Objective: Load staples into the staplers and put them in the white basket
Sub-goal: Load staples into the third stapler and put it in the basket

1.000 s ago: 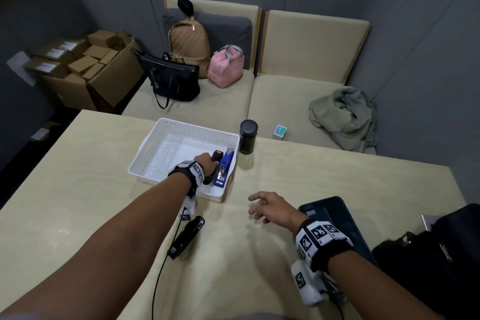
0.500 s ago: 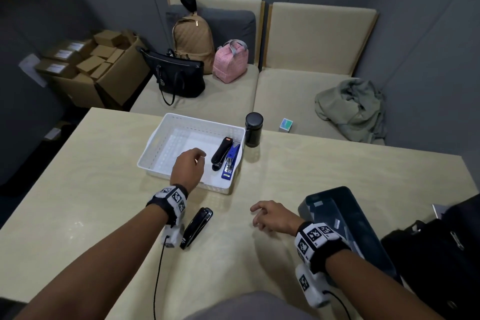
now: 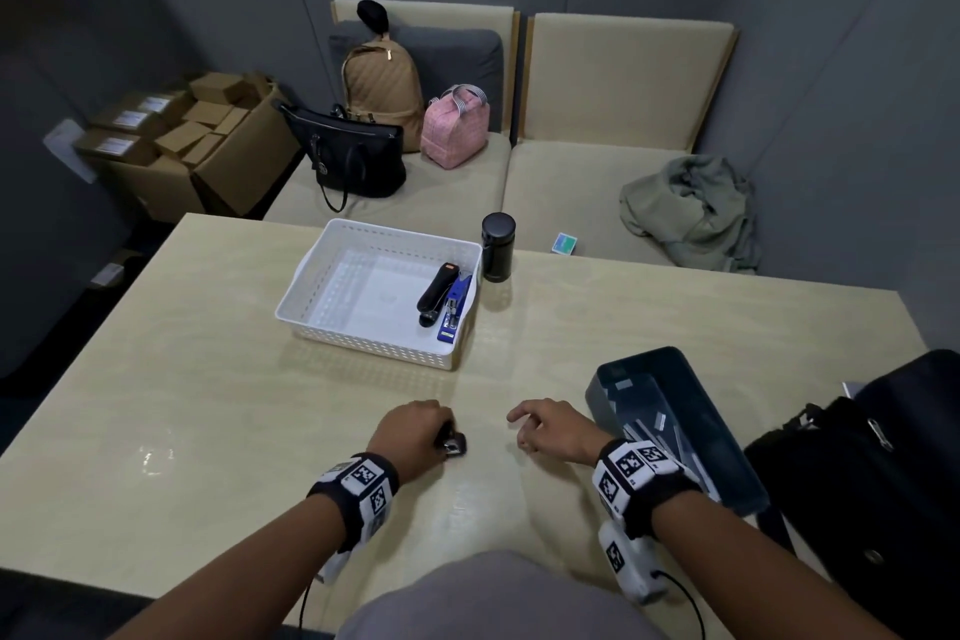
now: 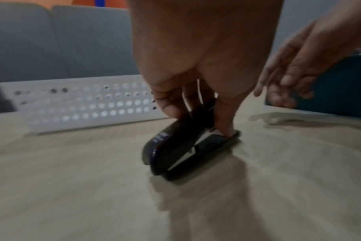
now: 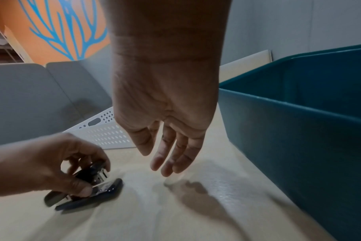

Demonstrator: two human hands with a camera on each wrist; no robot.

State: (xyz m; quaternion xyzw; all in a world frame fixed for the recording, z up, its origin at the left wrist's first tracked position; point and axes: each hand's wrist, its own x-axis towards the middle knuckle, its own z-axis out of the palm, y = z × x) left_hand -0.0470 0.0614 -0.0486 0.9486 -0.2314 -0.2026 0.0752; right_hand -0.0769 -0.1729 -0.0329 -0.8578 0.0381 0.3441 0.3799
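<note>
My left hand (image 3: 415,434) grips a black stapler (image 3: 455,444) on the table in front of me; its fingers and thumb curl round the stapler (image 4: 175,146), which tilts on the wood (image 5: 87,187). My right hand (image 3: 550,431) hovers just right of it, fingers relaxed and holding nothing (image 5: 171,156). The white basket (image 3: 311,312) stands further back and holds a black stapler (image 3: 436,294) and a blue stapler (image 3: 454,309) side by side at its right end.
A dark teal bin (image 3: 727,411) with staple strips sits at my right (image 5: 299,114). A black cylinder (image 3: 497,247) stands behind the basket. A black bag (image 3: 883,483) lies on the table's right edge. Bags and a jacket lie on the bench beyond.
My left hand left the basket, where it released the black stapler beside the blue one, came back toward me and took hold of the black stapler on the table. My right hand barely shifted.
</note>
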